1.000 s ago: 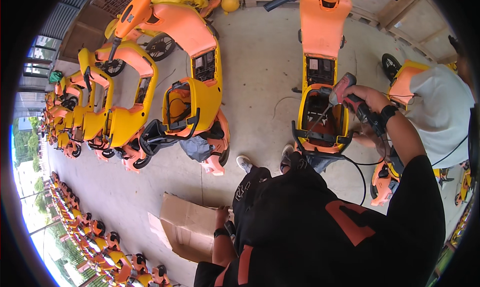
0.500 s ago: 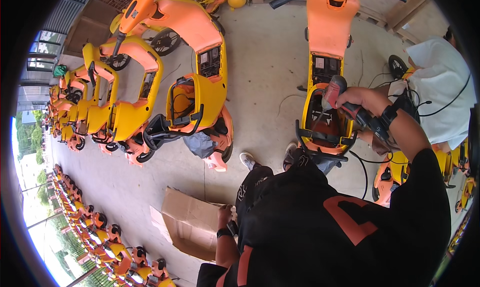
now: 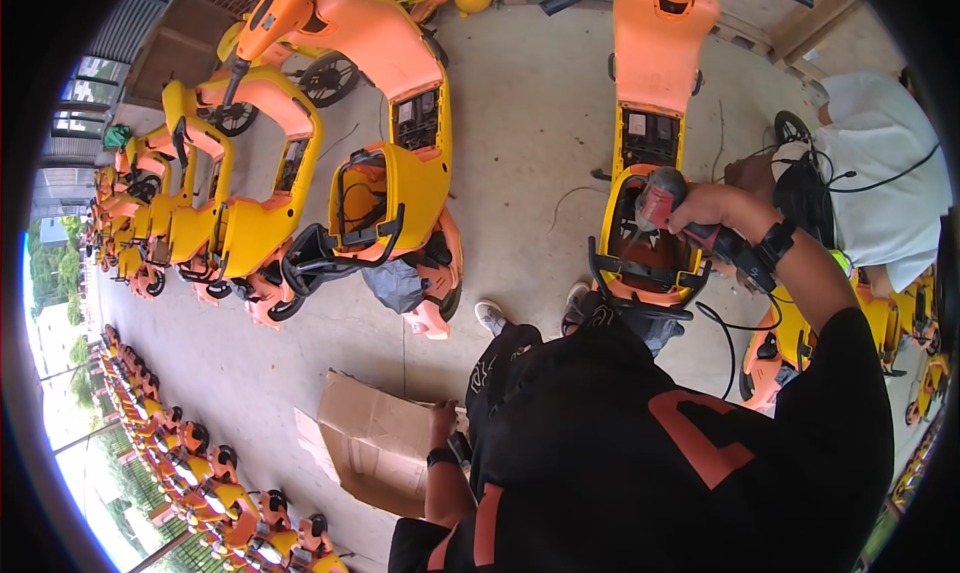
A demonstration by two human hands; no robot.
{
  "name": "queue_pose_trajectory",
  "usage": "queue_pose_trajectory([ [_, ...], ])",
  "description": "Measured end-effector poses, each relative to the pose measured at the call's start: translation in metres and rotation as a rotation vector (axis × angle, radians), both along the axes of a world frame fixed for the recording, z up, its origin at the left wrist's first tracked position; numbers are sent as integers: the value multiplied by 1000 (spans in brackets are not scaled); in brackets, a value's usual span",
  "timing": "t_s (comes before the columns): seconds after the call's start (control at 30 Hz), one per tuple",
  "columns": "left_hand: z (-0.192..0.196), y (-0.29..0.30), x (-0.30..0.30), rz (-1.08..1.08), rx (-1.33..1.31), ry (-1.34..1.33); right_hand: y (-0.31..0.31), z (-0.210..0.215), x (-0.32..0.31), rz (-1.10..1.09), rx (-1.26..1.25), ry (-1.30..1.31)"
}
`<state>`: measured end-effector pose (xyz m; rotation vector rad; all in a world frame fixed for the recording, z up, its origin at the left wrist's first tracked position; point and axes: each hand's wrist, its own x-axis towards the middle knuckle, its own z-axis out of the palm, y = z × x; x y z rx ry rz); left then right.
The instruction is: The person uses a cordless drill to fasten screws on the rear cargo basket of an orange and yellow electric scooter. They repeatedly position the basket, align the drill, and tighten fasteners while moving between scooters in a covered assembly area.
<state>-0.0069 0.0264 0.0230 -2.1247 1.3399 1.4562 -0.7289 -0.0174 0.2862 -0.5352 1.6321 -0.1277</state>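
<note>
A: And there it goes: the drill point(image 3: 660, 197) has dipped since half a second ago, its red head now lower over the open compartment point(image 3: 606, 231) of the scooter point(image 3: 660, 63)!

B: Who's got it?

A: The right hand point(image 3: 703, 205), all the way. Fingers are wrapped round the grip, no gap to speak of, and a black band point(image 3: 775, 241) sits on the wrist just behind.

B: Is the bit touching anything down there?

A: Can't call that one — the tip is lost against the dark inside. The drill itself hangs above the compartment, near its front end.

B: And the left hand point(image 3: 443, 420)?

A: Way over by the cardboard box point(image 3: 365, 413), right at its edge (the box lies open on the concrete floor point(image 3: 530, 123)). Fingers look bent, but how far they're closed, or whether they grip the cardboard, I cannot tell.

B: What's around the scooter?

A: A black cable point(image 3: 733, 348) loops just beside the rear end. On the right, a co-worker in a white shirt point(image 3: 885, 163) bends close by. To the left stands a second scooter point(image 3: 400, 48), same orange and yellow, its rear compartment open too, with a longer row of scooters point(image 3: 180, 443) stretching along the lower left.
</note>
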Motion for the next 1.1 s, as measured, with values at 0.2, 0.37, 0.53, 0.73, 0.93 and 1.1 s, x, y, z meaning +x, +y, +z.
queue_pose_trajectory([
  [0.2, 2, -1, 4, -18, -78, 47, -5, 25, 10, 98, -74, 1],
  [0.37, 3, 3, -1, 186, 44, 29, -1, 34, 11, 207, -89, 84],
  [0.53, 1, 20, 23, 240, 71, 53, -13, 39, 24, 347, -95, 135],
  [0.73, -3, 23, 21, 147, 15, 15, -8, 11, 6, 79, -16, 7],
  [0.93, -3, 29, 18, 172, 25, 30, -7, 11, 3, -221, 55, 12],
  [1.1, -19, 40, 28, 161, -9, 65, 3, -6, -16, -180, 38, 63],
])
